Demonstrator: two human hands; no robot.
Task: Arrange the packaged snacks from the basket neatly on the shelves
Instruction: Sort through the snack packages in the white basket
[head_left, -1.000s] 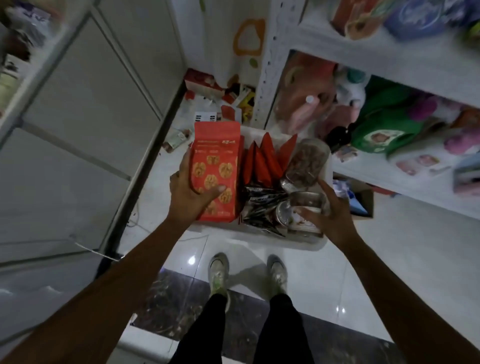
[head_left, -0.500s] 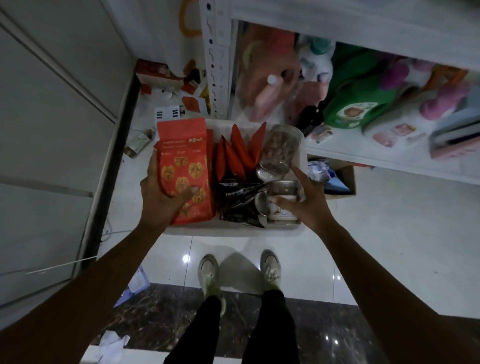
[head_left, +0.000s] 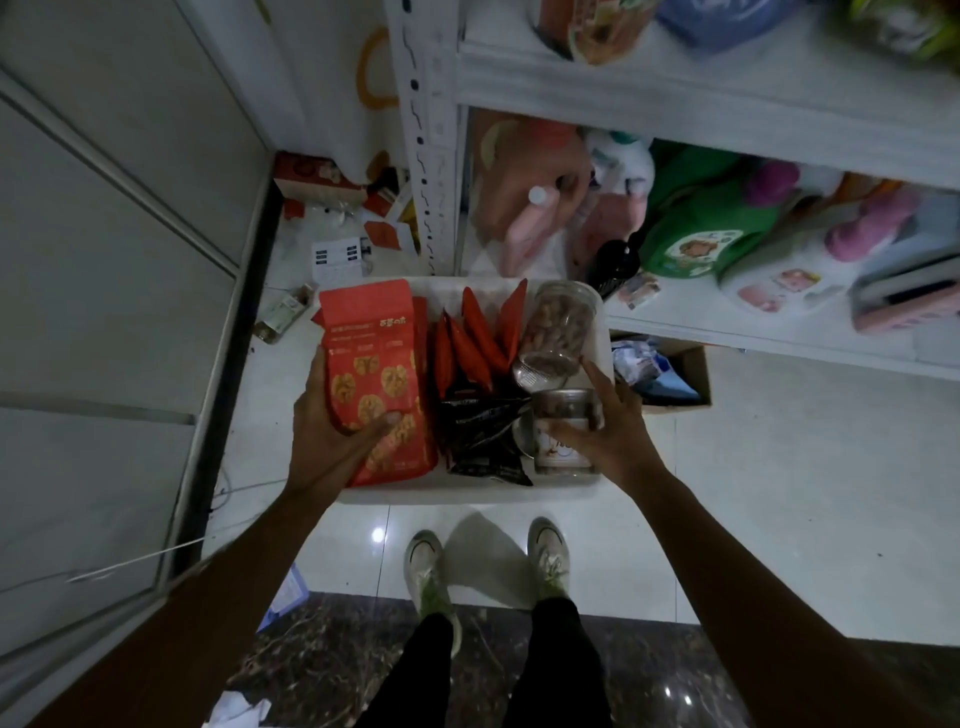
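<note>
While the left hand (head_left: 332, 431) grips a red snack bag (head_left: 374, 353) printed with walnuts, thumb across its front and fingers behind its left edge, the right hand (head_left: 613, 431) holds a clear jar (head_left: 563, 415), thumb lying over the jar's side and fingers curled round its right. The hands are apart, one at each side of a white basket (head_left: 467, 496).

The basket sits just beyond the person's shoes (head_left: 428, 571), its far rim close to the foot of the white shelves (head_left: 727, 88). The red snack bag stands tilted at the basket's left. The clear jar lies at the near right corner. A second jar (head_left: 558, 327), filled with brown nuts, leans at the far right, its lid end pointing towards the near side. Between bag and jars, slim red packets (head_left: 483, 338) stand on end at the far side and black packets (head_left: 483, 431) lie nearer.

On the lower shelf are a pink bottle (head_left: 524, 228) and a green bag (head_left: 696, 228), blurred. A cardboard box (head_left: 696, 374) rests on the floor just right of the basket. Loose cartons and papers (head_left: 337, 254) litter the far left corner of the floor.
</note>
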